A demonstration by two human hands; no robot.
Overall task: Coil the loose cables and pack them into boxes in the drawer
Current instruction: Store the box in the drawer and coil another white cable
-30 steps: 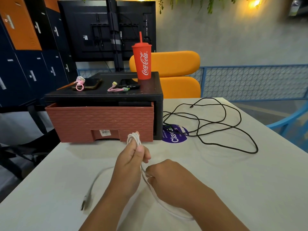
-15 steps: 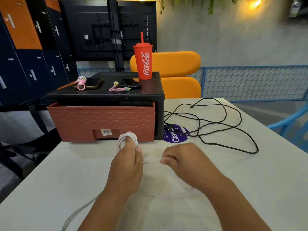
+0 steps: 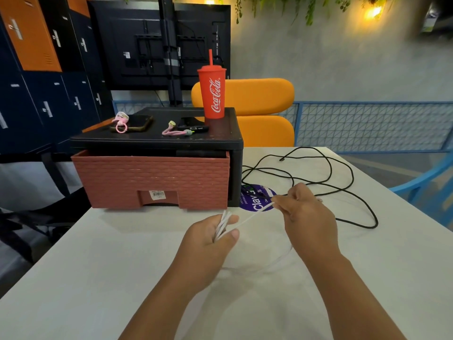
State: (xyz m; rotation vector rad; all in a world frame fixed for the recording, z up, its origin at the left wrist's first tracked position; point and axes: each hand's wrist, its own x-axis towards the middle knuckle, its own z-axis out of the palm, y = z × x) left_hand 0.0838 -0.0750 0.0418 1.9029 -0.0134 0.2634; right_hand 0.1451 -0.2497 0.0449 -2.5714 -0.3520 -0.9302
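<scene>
A white cable point(image 3: 247, 220) runs taut between my two hands above the white table point(image 3: 98, 266). My left hand point(image 3: 208, 239) grips several wound loops of it between thumb and fingers. My right hand point(image 3: 301, 212) pinches the strand farther right, and the slack curves back under my right wrist. A long black cable point(image 3: 318, 182) lies loose and tangled on the table behind my right hand. The brick-red drawer point(image 3: 152, 182) sits slightly pulled out of its black cabinet point(image 3: 157, 141), left of the black cable.
On the cabinet top stand a red Coca-Cola cup point(image 3: 212, 92), two phones and two small pink cable ties point(image 3: 121, 122). A purple round sticker point(image 3: 255, 197) lies by the cabinet. An orange chair point(image 3: 257, 111) stands behind, a blue chair point(image 3: 426, 182) at the right.
My right hand has pulled the white strand up and to the right, drawing it taut. My left hand has turned so the coil lies across its fingers. The trailing end has left the table's left side.
</scene>
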